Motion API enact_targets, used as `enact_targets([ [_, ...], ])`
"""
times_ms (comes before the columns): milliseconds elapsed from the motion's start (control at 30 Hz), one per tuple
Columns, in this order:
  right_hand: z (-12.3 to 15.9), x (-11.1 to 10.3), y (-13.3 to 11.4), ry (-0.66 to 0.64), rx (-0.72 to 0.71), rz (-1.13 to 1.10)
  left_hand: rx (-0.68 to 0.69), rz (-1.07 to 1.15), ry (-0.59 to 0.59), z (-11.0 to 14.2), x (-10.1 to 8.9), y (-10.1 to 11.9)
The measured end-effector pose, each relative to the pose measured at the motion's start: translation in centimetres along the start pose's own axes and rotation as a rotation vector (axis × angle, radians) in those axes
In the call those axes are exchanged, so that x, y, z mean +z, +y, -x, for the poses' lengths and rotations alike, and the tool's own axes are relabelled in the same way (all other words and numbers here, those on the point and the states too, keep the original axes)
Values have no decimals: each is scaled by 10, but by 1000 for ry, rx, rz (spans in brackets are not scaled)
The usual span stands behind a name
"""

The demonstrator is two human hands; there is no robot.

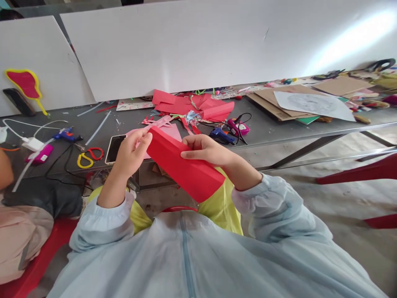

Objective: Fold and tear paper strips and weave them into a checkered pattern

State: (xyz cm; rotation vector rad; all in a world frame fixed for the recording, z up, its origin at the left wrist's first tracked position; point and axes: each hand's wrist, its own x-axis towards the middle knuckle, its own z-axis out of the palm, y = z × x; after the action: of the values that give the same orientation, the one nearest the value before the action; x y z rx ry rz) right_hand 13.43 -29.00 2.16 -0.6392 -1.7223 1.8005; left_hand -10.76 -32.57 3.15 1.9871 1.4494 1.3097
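A folded strip of red paper (186,167) is held slantwise above my lap, just in front of the table edge. At its upper left corner, my left hand (133,149) pinches the paper between thumb and fingers. My right hand (204,151) grips its upper long edge near the middle, thumb on the near face and fingers partly hidden behind. Beyond the strip lie pale pink paper (174,131) and a heap of red paper pieces (186,103). A phone (114,150) rests beside my left hand.
Scissors (85,160) and a blue glue gun (64,133) lie to the left; another glue gun (222,135) sits right of the paper heap. Cardboard sheets (273,105) are stacked farther right. A white board (186,49) stands along the back. Someone (25,236) sits at my left.
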Motion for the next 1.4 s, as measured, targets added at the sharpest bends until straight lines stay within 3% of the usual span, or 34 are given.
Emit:
enact_targets([
  [167,-11,4,31,-84,92,-71,-202,233,-124,-10,-2,-5],
  [267,-23,5,43,-143,92,-71,-270,231,-284,-18,-3,-12],
  [467,-62,-7,55,57,-37,-108,-222,170,-422,-35,3,-35],
  [567,-83,-14,58,84,-67,-120,-181,132,-462,-44,7,-46],
  [700,-106,-23,60,63,-122,-114,-131,75,-446,-55,12,-60],
  [900,-128,-38,64,81,-152,-64,-152,142,-296,-60,24,-80],
  [1167,-130,-48,82,91,-147,-138,-310,217,-198,-56,49,-97],
  [1400,-123,-48,84,167,-144,-170,-395,284,-212,-54,55,-100],
])
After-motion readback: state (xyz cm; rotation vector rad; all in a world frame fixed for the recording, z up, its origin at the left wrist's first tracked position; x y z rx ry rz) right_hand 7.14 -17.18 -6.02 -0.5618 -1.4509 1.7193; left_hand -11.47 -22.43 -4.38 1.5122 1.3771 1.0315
